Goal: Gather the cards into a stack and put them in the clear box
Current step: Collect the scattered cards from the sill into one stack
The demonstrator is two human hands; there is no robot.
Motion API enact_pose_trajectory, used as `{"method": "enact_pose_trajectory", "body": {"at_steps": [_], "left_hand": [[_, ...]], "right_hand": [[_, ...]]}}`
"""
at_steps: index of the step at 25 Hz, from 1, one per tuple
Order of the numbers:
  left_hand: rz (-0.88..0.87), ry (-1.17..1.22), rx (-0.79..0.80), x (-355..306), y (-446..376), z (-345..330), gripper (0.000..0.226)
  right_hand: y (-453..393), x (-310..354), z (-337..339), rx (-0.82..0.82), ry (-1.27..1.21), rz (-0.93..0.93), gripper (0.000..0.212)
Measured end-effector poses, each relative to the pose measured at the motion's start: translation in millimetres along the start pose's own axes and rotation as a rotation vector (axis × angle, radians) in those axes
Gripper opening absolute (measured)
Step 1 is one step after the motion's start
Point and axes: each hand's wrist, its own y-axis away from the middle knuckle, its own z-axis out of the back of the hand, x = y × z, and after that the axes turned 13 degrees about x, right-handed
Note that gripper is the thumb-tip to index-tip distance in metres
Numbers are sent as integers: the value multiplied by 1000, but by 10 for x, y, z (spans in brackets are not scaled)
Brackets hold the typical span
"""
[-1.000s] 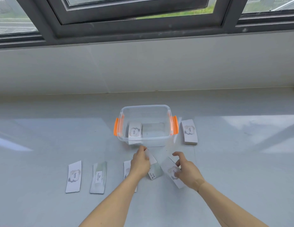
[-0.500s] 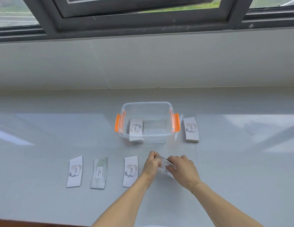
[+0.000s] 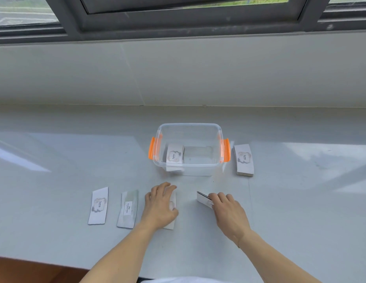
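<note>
While my left hand [image 3: 160, 203] lies flat, fingers spread, on a white table card [image 3: 172, 209], my right hand [image 3: 227, 211] pinches a few gathered cards [image 3: 203, 199]; clear orange-latched plastic box [image 3: 190, 127]: one white "love" card stack [image 3: 174, 154] inside.

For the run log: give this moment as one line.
left hand: flat on table card | right hand: holds gathered cards | clear box: one stack inside | loose: two cards, side stack
</note>
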Motion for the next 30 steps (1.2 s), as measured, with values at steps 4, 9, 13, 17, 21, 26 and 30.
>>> {"method": "enact_pose_trajectory", "body": {"at_steps": [4, 9, 13, 17, 21, 26, 30], "left_hand": [[-27, -118, 130, 222, 19, 69, 86], [-28, -125, 156, 199, -101, 191, 80], [28, -82, 217, 198, -186, 309, 73], [87, 442, 160, 141, -215, 386, 42], [139, 874, -60, 8, -261, 486, 26], [201, 1175, -183, -228, -278, 424, 22], [146, 1197, -96, -498, -210, 279, 16]], "right_hand": [[-19, 24, -15, -7, -3, -1, 39], [-18, 19, -35, 2, -3, -3, 39], [-27, 13, -35, 6, -17, 0, 35], [-53, -3, -24, 9, -39, -2, 30], [-41, 6, -31, 1, -47, 9, 29], [-8, 21, -41, -12, -14, 34, 28], [32, 24, -64, -53, -3, 56, 27]]}}
